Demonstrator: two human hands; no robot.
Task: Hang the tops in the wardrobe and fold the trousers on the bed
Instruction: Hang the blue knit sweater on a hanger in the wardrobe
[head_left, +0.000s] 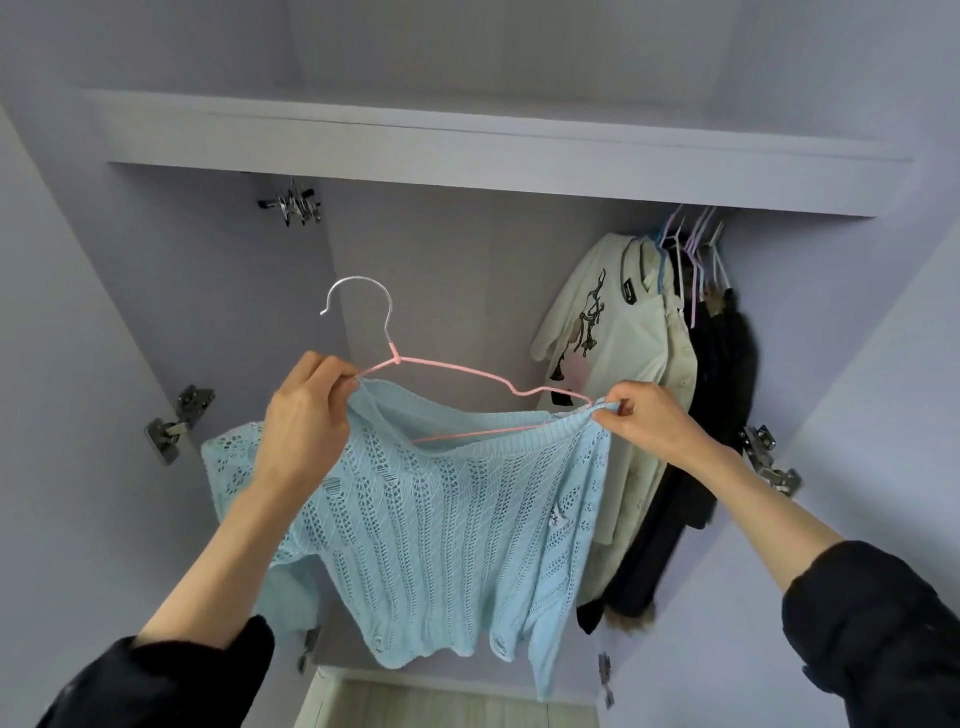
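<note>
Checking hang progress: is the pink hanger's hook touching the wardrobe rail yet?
Apart. Head view shows the hook free in mid-air against the back panel, well below the shelf; the rail itself isn't visible there.

an open built-in cupboard with pale lilac-grey panels (441, 249) fills the view, seen from below. a thick lilac-grey shelf board (498, 150) runs across its top, with a further recess above it. both doors stand open: the left lilac-grey door panel (62, 364) and the right lilac-grey door panel (883, 389) splay outward. silver metal hinges (179, 423) sit along the left inner edge, and others along the right edge (769, 460). a strip of pale wood-grain floor (447, 704) shows at the bottom. the light is soft and even, with a cool tint.
</note>
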